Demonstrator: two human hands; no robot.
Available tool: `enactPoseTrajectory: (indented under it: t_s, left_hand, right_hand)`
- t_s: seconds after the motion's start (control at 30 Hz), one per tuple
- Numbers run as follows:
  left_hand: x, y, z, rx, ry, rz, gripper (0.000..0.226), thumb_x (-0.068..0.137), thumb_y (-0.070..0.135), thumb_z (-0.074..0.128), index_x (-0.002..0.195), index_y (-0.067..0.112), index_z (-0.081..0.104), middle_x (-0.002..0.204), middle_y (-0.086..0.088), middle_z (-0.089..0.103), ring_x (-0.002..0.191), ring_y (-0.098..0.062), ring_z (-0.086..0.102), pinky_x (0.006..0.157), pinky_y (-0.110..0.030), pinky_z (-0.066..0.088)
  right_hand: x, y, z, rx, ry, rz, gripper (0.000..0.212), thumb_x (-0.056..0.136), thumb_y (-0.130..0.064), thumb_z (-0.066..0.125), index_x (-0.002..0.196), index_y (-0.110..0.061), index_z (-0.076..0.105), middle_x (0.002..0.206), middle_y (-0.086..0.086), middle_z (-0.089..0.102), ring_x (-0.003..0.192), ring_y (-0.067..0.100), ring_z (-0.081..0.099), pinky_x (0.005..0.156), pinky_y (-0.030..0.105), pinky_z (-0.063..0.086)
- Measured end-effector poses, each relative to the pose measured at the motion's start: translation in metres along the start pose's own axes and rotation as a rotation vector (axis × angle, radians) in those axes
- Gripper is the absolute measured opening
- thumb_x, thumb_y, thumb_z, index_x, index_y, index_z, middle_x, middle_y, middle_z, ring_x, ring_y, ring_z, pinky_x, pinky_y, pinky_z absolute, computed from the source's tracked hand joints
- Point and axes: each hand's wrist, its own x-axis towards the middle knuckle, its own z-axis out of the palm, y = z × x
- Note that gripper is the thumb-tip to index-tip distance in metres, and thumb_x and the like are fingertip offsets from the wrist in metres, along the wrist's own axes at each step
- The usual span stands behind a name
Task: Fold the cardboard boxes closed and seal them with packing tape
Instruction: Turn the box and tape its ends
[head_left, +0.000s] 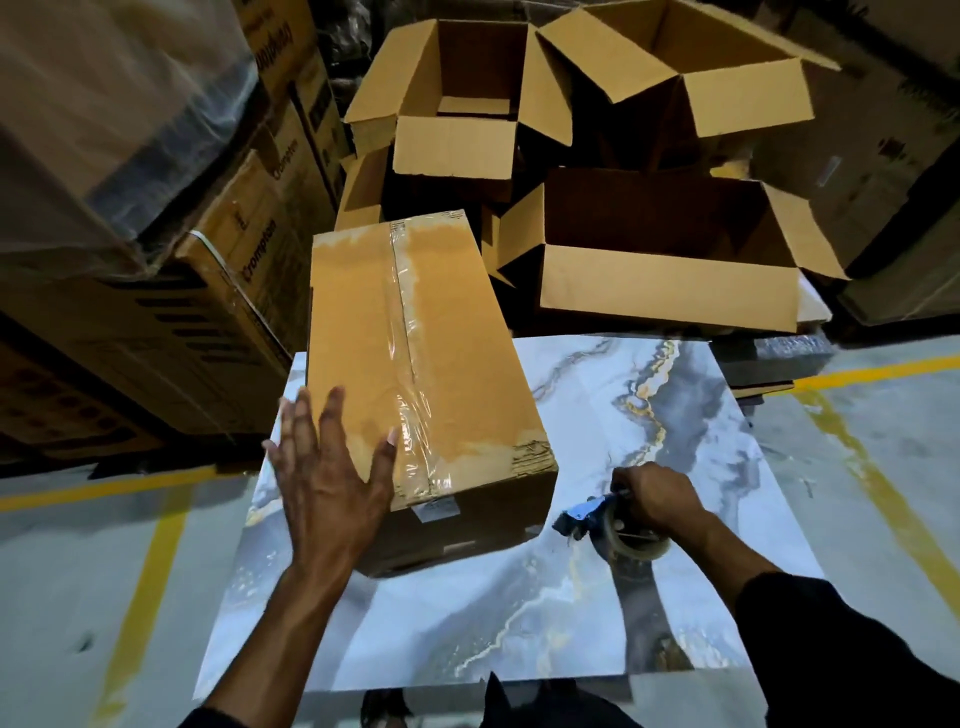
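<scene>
Printed stock cartons (218, 291), 9 to 10 o'clock: stacked, some film-wrapped, hard against the desk's left edge.

Left hand (332, 467), 7 o'clock: fingers (330, 415) spread flat, pressing the near left corner of the sealed box; nothing grasped.

Sealed box (415, 374), centre: flaps down, clear packing tape (410, 364) along the middle seam and over both ends; lying at a slant on the marble-patterned desk (623, 571), far end overhanging the desk's back edge.

Tape dispenser (602, 525), 5 o'clock: blue, roll mounted, resting on the desk just right of the box.

Right hand (660, 499), 5 o'clock: fingers clenched around the dispenser handle.

Open boxes, 12 to 2 o'clock: two at the back (457, 98) (691, 78), one nearer (670, 260), all with flaps up, unsealed.

Step judged: taping of this box finished, or nearly; box to be cleared off the desk. Next move calls for pushing or lifting it aside, then drawing an open box onto the desk. Obstruction: crowded piles at the back and left leave little room for setting it down.
</scene>
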Motion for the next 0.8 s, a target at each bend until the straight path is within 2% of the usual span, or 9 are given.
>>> enactPoseTrajectory:
  t_s: [0.1, 0.17, 0.27, 0.33, 0.47, 0.57, 0.67, 0.73, 0.8]
  left_hand:
    - [-0.028, 0.038, -0.004, -0.352, -0.064, 0.084, 0.052, 0.097, 0.036, 0.071, 0.146, 0.024, 0.055, 0.148, -0.002, 0.053, 0.133, -0.019, 0.057, 0.094, -0.040, 0.061]
    - [-0.048, 0.065, -0.006, -0.482, -0.170, 0.025, 0.033, 0.094, 0.032, 0.075, 0.126, 0.033, 0.066, 0.119, 0.011, 0.069, 0.102, -0.004, 0.069, 0.076, -0.021, 0.061]
    - [-0.064, 0.096, -0.004, -0.761, -0.404, -0.230, 0.017, 0.090, 0.041, 0.075, 0.106, 0.036, 0.074, 0.099, 0.013, 0.078, 0.093, -0.009, 0.074, 0.074, -0.026, 0.062]
    - [-0.066, 0.111, -0.001, -0.947, -0.557, -0.435, 0.037, 0.085, 0.052, 0.069, 0.109, 0.025, 0.076, 0.101, 0.006, 0.080, 0.097, -0.021, 0.076, 0.073, -0.031, 0.061]
    - [-0.056, 0.124, -0.011, -1.194, -0.796, -0.753, 0.071, 0.089, 0.073, 0.054, 0.122, 0.012, 0.074, 0.113, -0.008, 0.079, 0.104, -0.027, 0.076, 0.084, -0.045, 0.061]
    - [-0.041, 0.119, -0.028, -1.366, -0.855, -0.877, 0.081, 0.091, 0.074, 0.054, 0.125, 0.002, 0.070, 0.121, -0.023, 0.074, 0.109, -0.036, 0.074, 0.093, -0.052, 0.059]
    - [-0.026, 0.104, -0.046, -1.429, -0.822, -0.937, 0.070, 0.096, 0.066, 0.054, 0.128, 0.006, 0.068, 0.121, -0.023, 0.074, 0.113, -0.042, 0.072, 0.107, -0.060, 0.052]
    - [-0.017, 0.090, -0.057, -1.444, -0.775, -0.955, 0.060, 0.101, 0.061, 0.051, 0.129, 0.011, 0.068, 0.120, -0.022, 0.075, 0.113, -0.042, 0.072, 0.104, -0.061, 0.053]
    - [-0.011, 0.074, -0.065, -1.424, -0.729, -0.962, 0.051, 0.105, 0.052, 0.051, 0.128, 0.011, 0.069, 0.116, -0.020, 0.077, 0.110, -0.040, 0.074, 0.098, -0.059, 0.057]
  right_hand:
    - [-0.032, -0.003, -0.021, -0.037, 0.206, -0.013, 0.021, 0.085, -0.035, 0.070, 0.104, -0.032, 0.062, 0.099, -0.003, 0.072, 0.092, 0.026, 0.069, 0.062, 0.031, 0.039]
    - [-0.060, -0.008, -0.041, -0.017, 0.381, -0.001, 0.027, 0.075, -0.022, 0.080, 0.093, -0.033, 0.063, 0.080, -0.003, 0.071, 0.071, 0.027, 0.069, 0.050, 0.030, 0.038]
    - [-0.110, -0.022, -0.084, 0.028, 0.576, 0.017, 0.040, 0.061, -0.015, 0.088, 0.090, -0.035, 0.067, 0.070, -0.003, 0.069, 0.058, 0.033, 0.066, 0.045, 0.028, 0.037]
    - [-0.143, -0.037, -0.115, 0.058, 0.697, 0.009, 0.044, 0.057, -0.015, 0.092, 0.093, -0.032, 0.071, 0.071, -0.003, 0.071, 0.057, 0.035, 0.066, 0.044, 0.028, 0.040]
    - [-0.177, -0.080, -0.147, 0.133, 0.886, -0.069, 0.046, 0.062, -0.012, 0.092, 0.102, -0.028, 0.073, 0.084, -0.003, 0.076, 0.067, 0.034, 0.071, 0.048, 0.035, 0.052]
    - [-0.177, -0.114, -0.161, 0.101, 0.942, -0.160, 0.048, 0.060, -0.011, 0.094, 0.102, -0.023, 0.073, 0.097, -0.006, 0.078, 0.074, 0.029, 0.073, 0.048, 0.034, 0.054]
    - [-0.165, -0.139, -0.172, 0.013, 0.916, -0.268, 0.053, 0.061, -0.018, 0.093, 0.109, -0.022, 0.071, 0.104, -0.010, 0.075, 0.081, 0.027, 0.071, 0.053, 0.034, 0.053]
    - [-0.153, -0.152, -0.178, 0.045, 0.758, -0.346, 0.056, 0.068, -0.023, 0.088, 0.119, -0.027, 0.063, 0.108, -0.008, 0.070, 0.090, 0.026, 0.068, 0.063, 0.038, 0.057]
    - [-0.143, -0.167, -0.187, 0.142, 0.531, -0.397, 0.046, 0.078, -0.031, 0.077, 0.115, -0.038, 0.051, 0.113, -0.002, 0.063, 0.097, 0.024, 0.064, 0.074, 0.042, 0.058]
